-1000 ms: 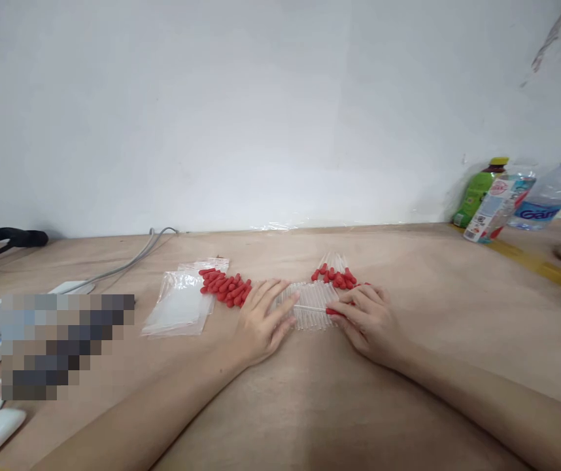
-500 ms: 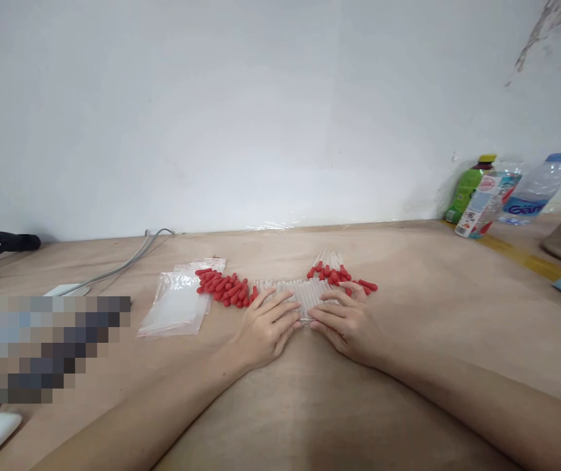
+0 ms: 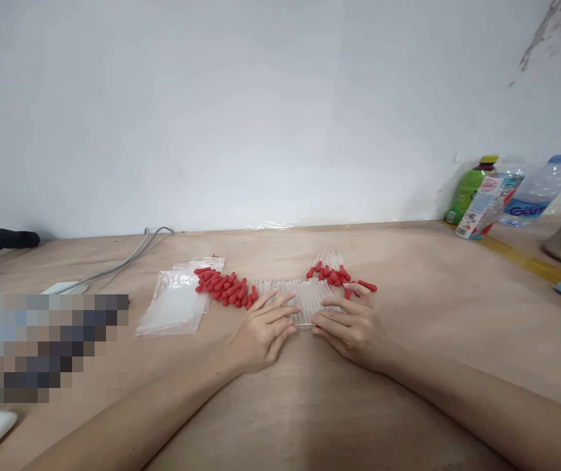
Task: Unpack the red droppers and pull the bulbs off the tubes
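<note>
A row of clear glass dropper tubes [image 3: 305, 297] lies side by side on the table in front of me. My left hand [image 3: 262, 330] rests on the left part of the row, fingers stretched out over the tubes. On the right end lies my right hand [image 3: 352, 327], its fingers extended and spread. Neither hand grasps anything that I can see. To the left sits a pile of red rubber bulbs [image 3: 224, 288]. Behind the right hand is a bundle of droppers with red bulbs [image 3: 329, 269], and a loose red bulb [image 3: 367, 286] lies to its right.
Clear zip bags [image 3: 175, 304] lie left of the bulbs. A grey cable [image 3: 123, 265] runs to white devices at far left. A green bottle [image 3: 469, 193], a carton [image 3: 484, 206] and a water bottle [image 3: 538, 193] stand at the back right, near the white wall [image 3: 280, 118].
Both hands have shifted slightly apart and a little nearer to me, showing more of the tubes between them. The bulbs and bags stay in place.
</note>
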Motion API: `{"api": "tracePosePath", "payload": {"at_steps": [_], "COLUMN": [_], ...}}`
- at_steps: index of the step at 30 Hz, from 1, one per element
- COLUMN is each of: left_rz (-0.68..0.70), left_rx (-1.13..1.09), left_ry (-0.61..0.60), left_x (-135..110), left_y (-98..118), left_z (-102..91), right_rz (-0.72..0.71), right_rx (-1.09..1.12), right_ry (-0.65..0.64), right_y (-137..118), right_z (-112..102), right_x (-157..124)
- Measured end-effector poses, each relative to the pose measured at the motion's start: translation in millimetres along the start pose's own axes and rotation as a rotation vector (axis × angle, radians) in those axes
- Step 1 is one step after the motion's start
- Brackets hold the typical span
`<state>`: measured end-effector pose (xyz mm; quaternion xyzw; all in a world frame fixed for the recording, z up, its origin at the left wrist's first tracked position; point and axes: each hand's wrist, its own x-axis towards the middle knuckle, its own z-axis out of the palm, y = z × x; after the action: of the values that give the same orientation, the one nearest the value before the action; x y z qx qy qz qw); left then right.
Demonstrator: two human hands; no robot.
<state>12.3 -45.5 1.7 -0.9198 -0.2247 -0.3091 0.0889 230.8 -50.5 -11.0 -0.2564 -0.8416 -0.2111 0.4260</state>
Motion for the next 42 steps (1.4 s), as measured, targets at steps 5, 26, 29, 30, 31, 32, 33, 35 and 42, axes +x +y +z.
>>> {"api": "tracePosePath", "payload": {"at_steps": [5, 26, 29, 30, 31, 32, 33, 35, 42], "left_rz": [0.002, -0.345, -0.305, -0.294, -0.285, -0.281, -0.28, -0.279, -0.259], "left_rx": [-0.02, 0.131, 0.107, 0.086, 0.062, 0.036, 0.013, -0.025, -0.035], "left_ry": [-0.011, 0.253, 0.228, 0.228, 0.232, 0.234, 0.231, 0.209, 0.04], "left_x": [-3, 1, 2, 1, 1, 0, -1, -3, -2], "left_y": [-2, -21, -20, -20, -20, -20, -20, -20, -14], "left_z": [-0.7, -12.9, -10.3, -8.4, -6.3, -4.0, -1.8, 1.2, -4.4], "right_rz": [-0.044, 1.198, 1.197, 1.189, 1.18, 1.17, 1.161, 1.145, 1.085], "right_rx": [-0.032, 0.225, 0.266, 0.282, 0.298, 0.312, 0.324, 0.345, 0.418], "right_ry": [0.026, -0.031, -0.072, -0.092, -0.113, -0.134, -0.155, -0.197, -0.315], "right_y": [0, 125, 123, 122, 120, 119, 117, 115, 114], "right_z": [-3, -5, -4, -4, -5, -7, -8, -11, -13], "right_x": [-4, -46, -45, -44, -42, -41, -39, -36, -37]}}
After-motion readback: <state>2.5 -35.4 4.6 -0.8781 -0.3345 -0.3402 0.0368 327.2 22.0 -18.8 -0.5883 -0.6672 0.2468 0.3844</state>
